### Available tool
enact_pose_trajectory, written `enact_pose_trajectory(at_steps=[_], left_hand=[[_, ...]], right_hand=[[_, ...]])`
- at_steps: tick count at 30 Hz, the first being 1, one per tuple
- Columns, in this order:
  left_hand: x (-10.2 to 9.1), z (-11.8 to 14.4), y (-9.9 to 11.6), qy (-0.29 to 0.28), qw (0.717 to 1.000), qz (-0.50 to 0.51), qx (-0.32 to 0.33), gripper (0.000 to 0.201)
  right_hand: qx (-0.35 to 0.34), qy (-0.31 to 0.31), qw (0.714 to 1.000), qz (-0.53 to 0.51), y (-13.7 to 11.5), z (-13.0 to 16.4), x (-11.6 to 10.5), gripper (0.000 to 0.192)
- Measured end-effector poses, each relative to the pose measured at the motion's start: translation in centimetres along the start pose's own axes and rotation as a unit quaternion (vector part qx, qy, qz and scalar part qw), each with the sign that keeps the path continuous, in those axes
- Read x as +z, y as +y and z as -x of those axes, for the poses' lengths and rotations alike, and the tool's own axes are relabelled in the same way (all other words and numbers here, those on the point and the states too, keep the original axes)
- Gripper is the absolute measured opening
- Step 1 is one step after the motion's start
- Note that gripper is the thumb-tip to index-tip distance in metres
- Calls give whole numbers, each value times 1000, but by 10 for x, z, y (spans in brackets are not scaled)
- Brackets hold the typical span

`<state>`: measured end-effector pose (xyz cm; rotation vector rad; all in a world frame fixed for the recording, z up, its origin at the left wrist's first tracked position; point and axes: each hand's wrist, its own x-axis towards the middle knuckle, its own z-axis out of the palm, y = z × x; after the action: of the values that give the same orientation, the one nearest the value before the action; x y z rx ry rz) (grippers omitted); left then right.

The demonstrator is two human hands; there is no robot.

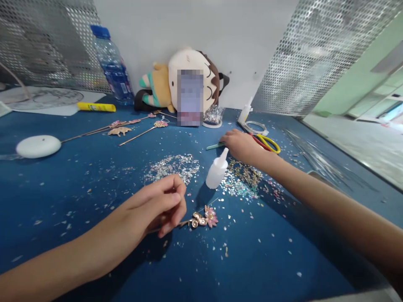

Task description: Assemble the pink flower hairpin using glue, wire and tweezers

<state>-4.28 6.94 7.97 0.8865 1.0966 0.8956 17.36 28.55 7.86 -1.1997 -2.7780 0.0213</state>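
My left hand (pixel 157 206) is closed, fingers curled round the thin stem of a hairpin. The hairpin's gold ornament and pink flower (pixel 210 216) stick out to the right of my fingers, low over the table. Farther off, my right hand (pixel 241 144) has its fingers bent down over slim pale green tweezers (pixel 215 146), whose left end shows; the rest is under the hand. Between my hands a white squeeze bottle (pixel 217 170) with a narrow nozzle stands upright. Piles of shiny chips (pixel 176 167) lie behind my left hand, and gold chips (pixel 247 173) lie below my right hand.
Scissors with red and yellow handles (pixel 269 143) and a second nozzle bottle (pixel 245 112) sit beyond my right hand. Behind are a phone (pixel 190 98), a plush doll (pixel 162 86) and a water bottle (pixel 115 69). More hairpins (pixel 138 135), a glue stick (pixel 96 107) and a white oval device (pixel 38 146) lie left.
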Motion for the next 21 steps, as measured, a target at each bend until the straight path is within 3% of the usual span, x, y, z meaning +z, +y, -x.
enact_pose_trajectory(at_steps=[2,4,8,10,11,13,17,20,21], left_hand=[[0,-2,1,16,1000,-4,14,28],[0,-3,2,24,999,-15,28,26],[-2,-4,3,42,998,-29,33,18],[-2,-4,4,39,998,-19,36,16],[-2,-3,4,36,999,-15,38,16],[-1,-3,4,31,999,-10,43,17],[0,-1,4,34,998,-3,53,19],[0,0,4,37,996,5,75,21],[0,1,4,36,996,6,80,22]], right_hand=[[41,-9,999,-16,3,-4,4,37],[91,21,995,-43,6,1,-1,38],[180,159,963,-126,6,29,-31,37],[188,242,933,-187,-1,46,-48,24],[174,271,920,-223,-7,54,-55,10],[132,306,897,-292,-23,69,-65,14],[45,319,865,-385,-63,97,-68,13],[-6,302,864,-402,-85,118,-69,15],[-25,283,884,-372,-89,122,-72,14]])
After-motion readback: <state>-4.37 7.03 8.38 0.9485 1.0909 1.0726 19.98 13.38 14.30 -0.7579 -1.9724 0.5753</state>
